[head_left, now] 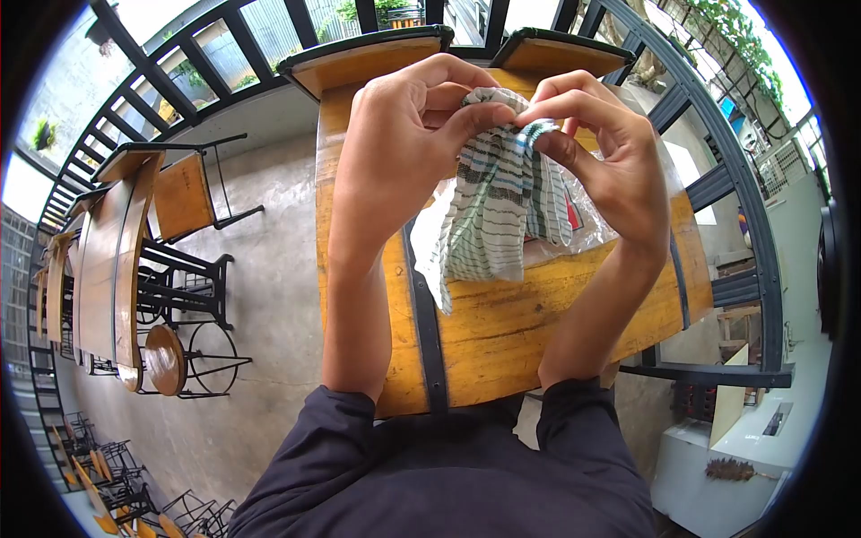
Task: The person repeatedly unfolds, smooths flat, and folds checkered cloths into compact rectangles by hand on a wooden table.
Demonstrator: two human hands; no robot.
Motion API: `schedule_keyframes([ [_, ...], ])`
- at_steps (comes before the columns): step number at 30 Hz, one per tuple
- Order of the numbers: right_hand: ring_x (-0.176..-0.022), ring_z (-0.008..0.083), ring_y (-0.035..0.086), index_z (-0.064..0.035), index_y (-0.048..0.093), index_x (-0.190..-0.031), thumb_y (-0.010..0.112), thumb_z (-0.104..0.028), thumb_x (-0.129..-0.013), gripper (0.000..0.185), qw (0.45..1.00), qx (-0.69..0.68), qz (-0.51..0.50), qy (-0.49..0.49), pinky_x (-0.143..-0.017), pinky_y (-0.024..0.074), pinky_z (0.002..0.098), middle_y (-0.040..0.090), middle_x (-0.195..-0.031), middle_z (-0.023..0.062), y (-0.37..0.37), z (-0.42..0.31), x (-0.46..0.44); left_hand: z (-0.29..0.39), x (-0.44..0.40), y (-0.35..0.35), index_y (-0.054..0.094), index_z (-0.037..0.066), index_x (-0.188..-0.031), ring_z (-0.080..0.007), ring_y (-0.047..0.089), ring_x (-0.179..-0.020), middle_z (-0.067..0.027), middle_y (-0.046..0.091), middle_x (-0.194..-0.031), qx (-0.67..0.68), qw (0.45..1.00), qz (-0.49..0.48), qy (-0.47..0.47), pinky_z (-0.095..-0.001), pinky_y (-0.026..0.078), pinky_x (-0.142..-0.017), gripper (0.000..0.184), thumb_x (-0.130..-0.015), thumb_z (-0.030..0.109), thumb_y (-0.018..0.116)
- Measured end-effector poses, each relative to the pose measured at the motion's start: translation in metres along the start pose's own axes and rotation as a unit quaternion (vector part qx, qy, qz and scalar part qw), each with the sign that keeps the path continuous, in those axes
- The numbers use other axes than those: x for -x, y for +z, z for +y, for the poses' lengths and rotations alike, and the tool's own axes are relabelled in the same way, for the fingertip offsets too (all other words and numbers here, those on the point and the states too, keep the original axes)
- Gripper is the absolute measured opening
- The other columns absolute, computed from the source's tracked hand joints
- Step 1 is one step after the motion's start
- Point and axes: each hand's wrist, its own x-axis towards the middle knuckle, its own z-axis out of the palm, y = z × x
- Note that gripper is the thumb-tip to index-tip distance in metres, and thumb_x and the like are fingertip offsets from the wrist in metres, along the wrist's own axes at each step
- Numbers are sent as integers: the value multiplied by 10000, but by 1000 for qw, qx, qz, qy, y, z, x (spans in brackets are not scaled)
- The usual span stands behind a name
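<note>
A striped cloth point(498, 206), white with green and dark bands, hangs bunched from both of my hands above the wooden table point(511, 332). My left hand point(421, 117) pinches its top edge between thumb and fingers. Close beside it, my right hand point(596, 134) grips a gathered fold at the cloth's upper right corner. The lower part drops loose in pleats. Behind the cloth lies clear crinkled plastic point(587, 220) on the tabletop, with something red partly showing under it; the cloth hides the rest.
Two wooden chairs point(381, 58) stand at the table's far side, against a black railing point(242, 45). Over to the left are another long table point(112, 260), a chair point(184, 193) and a round stool point(166, 359). A white cabinet point(708, 484) is at the lower right.
</note>
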Motion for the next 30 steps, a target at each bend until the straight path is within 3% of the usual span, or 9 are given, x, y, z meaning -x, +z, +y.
schedule_keyframes([
  [2,-829,137,648,-111,760,-976,772,-133,-814,164,999,31,5,9,-684,457,270,706,-951,32,1,-3,-1,1,2,-3,627,-59,-1096,-102,680,-867,-96,722,-982,12,999,-45,-7,-220,558,-732,199,-928,45,651],
  [9,-838,161,696,-109,747,-979,779,-149,-808,179,999,34,18,2,-748,544,301,729,-914,39,2,-5,0,-2,5,-4,614,-46,-1124,-98,669,-860,-78,711,-982,10,999,-33,16,-232,556,-719,196,-953,49,614],
  [12,-840,161,696,-108,735,-968,785,-161,-801,182,996,86,7,14,-773,563,312,737,-887,39,3,-10,1,2,5,-7,622,-39,-1120,-102,672,-840,-78,712,-964,-3,998,-50,-28,-230,559,-710,196,-954,64,616],
  [14,-767,99,613,-105,720,-936,792,-166,-780,183,999,41,25,24,-730,423,269,701,-843,-11,6,-8,2,1,5,-9,627,-38,-1116,-102,674,-820,-78,713,-951,5,998,-63,2,-231,562,-701,212,-946,89,633],
  [24,-856,98,614,-91,682,-919,801,-158,-777,197,997,64,41,-34,-730,427,267,696,-960,10,8,0,-4,3,6,-6,650,-40,-1096,-89,672,-819,-84,720,-963,-1,998,-57,-8,-227,556,-697,219,-941,114,659],
  [26,-902,164,692,-105,710,-949,787,-141,-802,170,999,-12,40,1,-756,525,304,729,-954,29,11,4,-3,3,6,-5,657,-39,-1087,-86,672,-821,-80,725,-951,2,999,-48,9,-222,549,-696,218,-940,122,665],
  [30,-883,162,694,-75,700,-961,781,-133,-812,180,997,-30,45,50,-765,543,294,726,-942,49,13,0,-2,5,7,-9,667,-26,-1084,-86,669,-827,-72,730,-941,-31,998,-58,23,-220,544,-703,221,-935,137,675],
])
